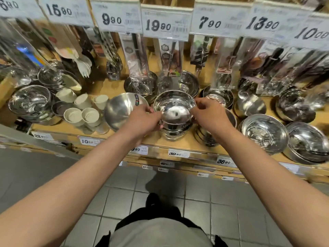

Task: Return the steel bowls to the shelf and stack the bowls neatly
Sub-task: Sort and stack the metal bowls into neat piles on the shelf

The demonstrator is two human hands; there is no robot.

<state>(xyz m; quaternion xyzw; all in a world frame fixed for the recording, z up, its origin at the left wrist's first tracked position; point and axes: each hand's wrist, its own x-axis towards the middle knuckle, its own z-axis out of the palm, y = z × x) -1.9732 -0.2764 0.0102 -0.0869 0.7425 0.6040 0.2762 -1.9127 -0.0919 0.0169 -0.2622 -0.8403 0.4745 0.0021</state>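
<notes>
Now both hands — left hand, right hand — grip the steel bowl between them, atop its stack.

This is a shop. A long wooden shelf runs across the middle, light brown like cardboard. Above the shelf hang white price signs with big black numbers. Just under the signs, packs of spoons and forks hang in shiny clear wrap. Along the front edge of the shelf sit small white price tags. On the left part of the shelf stand pale cups. Below the shelf is a floor of grey square tiles with dark lines between them. The light is warm and yellow
</notes>
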